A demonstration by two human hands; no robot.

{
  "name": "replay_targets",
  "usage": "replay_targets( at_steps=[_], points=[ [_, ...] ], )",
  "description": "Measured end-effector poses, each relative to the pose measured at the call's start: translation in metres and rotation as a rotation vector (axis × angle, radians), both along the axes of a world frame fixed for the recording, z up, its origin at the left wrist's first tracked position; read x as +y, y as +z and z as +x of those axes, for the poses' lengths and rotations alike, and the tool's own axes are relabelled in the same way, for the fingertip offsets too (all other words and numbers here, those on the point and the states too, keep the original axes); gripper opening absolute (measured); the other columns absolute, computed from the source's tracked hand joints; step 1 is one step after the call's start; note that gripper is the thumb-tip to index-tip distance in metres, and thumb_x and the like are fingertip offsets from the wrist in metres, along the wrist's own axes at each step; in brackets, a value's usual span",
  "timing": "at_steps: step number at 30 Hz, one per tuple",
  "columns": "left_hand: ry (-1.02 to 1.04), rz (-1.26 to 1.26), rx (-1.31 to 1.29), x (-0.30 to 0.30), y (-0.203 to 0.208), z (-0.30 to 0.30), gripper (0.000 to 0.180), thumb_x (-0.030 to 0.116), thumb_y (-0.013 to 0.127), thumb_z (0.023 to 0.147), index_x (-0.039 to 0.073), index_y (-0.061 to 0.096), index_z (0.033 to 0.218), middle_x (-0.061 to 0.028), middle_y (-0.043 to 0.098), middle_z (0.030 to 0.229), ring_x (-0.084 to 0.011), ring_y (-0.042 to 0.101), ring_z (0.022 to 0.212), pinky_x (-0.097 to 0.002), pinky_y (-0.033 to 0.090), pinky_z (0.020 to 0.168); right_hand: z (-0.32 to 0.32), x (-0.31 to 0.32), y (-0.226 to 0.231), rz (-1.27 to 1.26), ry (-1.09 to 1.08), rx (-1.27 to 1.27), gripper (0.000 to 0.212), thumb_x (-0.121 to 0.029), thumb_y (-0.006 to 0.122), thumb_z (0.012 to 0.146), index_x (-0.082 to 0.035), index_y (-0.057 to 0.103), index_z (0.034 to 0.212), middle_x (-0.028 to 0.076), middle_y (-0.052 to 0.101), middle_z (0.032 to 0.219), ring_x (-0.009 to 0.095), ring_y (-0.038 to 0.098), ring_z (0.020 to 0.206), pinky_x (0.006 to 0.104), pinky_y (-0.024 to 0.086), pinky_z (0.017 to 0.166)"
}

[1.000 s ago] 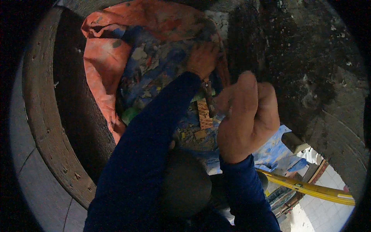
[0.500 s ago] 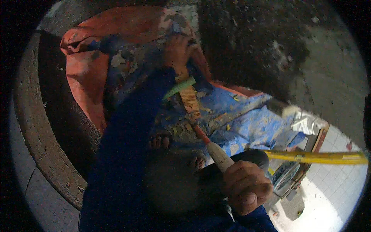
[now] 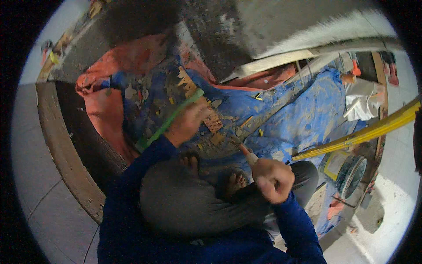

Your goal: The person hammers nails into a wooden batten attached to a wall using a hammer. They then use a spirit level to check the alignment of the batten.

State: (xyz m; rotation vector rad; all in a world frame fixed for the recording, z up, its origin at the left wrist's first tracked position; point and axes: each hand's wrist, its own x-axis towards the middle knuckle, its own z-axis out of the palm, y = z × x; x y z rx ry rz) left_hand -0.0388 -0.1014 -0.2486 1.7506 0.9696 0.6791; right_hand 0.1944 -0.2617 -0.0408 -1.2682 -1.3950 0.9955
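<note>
My left hand (image 3: pixel 190 122), blurred by motion, lies low over a flat wooden strip (image 3: pixel 214 121) with jagged edges and covers its middle. A long green strip (image 3: pixel 160 129) runs close beside that hand. Whether the fingers grip either piece is not clear. My right hand (image 3: pixel 273 179) is closed round the pale handle of a tool (image 3: pixel 251 158) with a reddish neck, its narrow end pointing toward the wood; the kind of tool cannot be made out. Beneath lies a dirty blue tarp (image 3: pixel 303 115) strewn with small wood and yellow bits.
An orange sheet (image 3: pixel 105 112) bunches along the left by a raised ledge (image 3: pixel 66 154). To the right, a long yellow bar (image 3: pixel 358 132) slants over the tarp, near a dark bucket (image 3: pixel 353 177) and silvery plastic (image 3: pixel 362 99). My bare feet (image 3: pixel 235 184) rest on the tarp.
My left hand has drawn back toward me, from the wood's far end to its middle. The view has shifted, showing more of the tarp, my knees and the bucket. My right hand keeps its tool.
</note>
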Motion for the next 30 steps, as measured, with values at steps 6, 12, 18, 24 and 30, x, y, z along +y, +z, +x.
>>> replay_targets(
  at_steps=[6, 12, 18, 24, 30],
  points=[
    [0.009, 0.224, 0.594, 0.011, -0.056, -0.073, 0.044, 0.039, 0.070, 0.095, -0.001, 0.063, 0.110, -0.0248, 0.066, 0.105, -0.0449, 0.062, 0.104, -0.0529, 0.048, 0.091, 0.009, -0.004, -0.044, -0.397, -0.335, 0.157, 0.025, -0.011, 0.071, 0.093, -0.004, 0.058, 0.073, 0.002, 0.053, 0.065, 0.009, 0.047, 0.061, 0.0307, 0.039, 0.055],
    [0.488, 0.384, 0.831, 0.017, -0.030, -0.106, 0.052, 0.047, 0.075, 0.091, 0.000, 0.064, 0.108, -0.0221, 0.068, 0.097, -0.0424, 0.066, 0.087, -0.0516, 0.051, 0.074, 0.015, 0.006, -0.033, -0.378, -0.284, 0.105, 0.029, -0.014, 0.072, 0.095, -0.003, 0.058, 0.073, -0.001, 0.052, 0.065, 0.005, 0.043, 0.064, 0.0274, 0.037, 0.056],
    [0.195, -0.176, 0.606, 0.031, -0.042, -0.058, 0.059, 0.057, 0.069, 0.093, -0.002, 0.067, 0.100, -0.0148, 0.067, 0.081, -0.0318, 0.068, 0.074, -0.0472, 0.051, 0.064, 0.019, 0.013, -0.034, -0.356, -0.427, 0.391, 0.028, -0.016, 0.076, 0.094, -0.005, 0.059, 0.075, -0.004, 0.054, 0.069, 0.004, 0.045, 0.067, 0.0257, 0.038, 0.058],
    [0.027, -0.560, 0.351, 0.053, -0.142, 0.000, 0.086, 0.068, 0.072, 0.085, -0.011, 0.066, 0.119, -0.0193, 0.073, 0.100, -0.0262, 0.072, 0.089, -0.0437, 0.056, 0.072, 0.019, 0.010, -0.044, -0.360, -0.356, 0.257, 0.028, -0.018, 0.078, 0.094, -0.006, 0.059, 0.077, -0.004, 0.055, 0.073, 0.004, 0.048, 0.072, 0.0247, 0.040, 0.063],
    [0.435, -0.596, 0.667, 0.054, -0.050, -0.010, 0.075, 0.054, 0.081, 0.081, -0.006, 0.065, 0.125, -0.0219, 0.073, 0.116, -0.0339, 0.072, 0.102, -0.0452, 0.057, 0.086, 0.047, 0.011, -0.052, -0.414, -0.274, 0.055, 0.020, -0.023, 0.076, 0.094, -0.005, 0.066, 0.095, 0.006, 0.067, 0.083, 0.021, 0.064, 0.076, 0.0352, 0.051, 0.071]
  ],
)
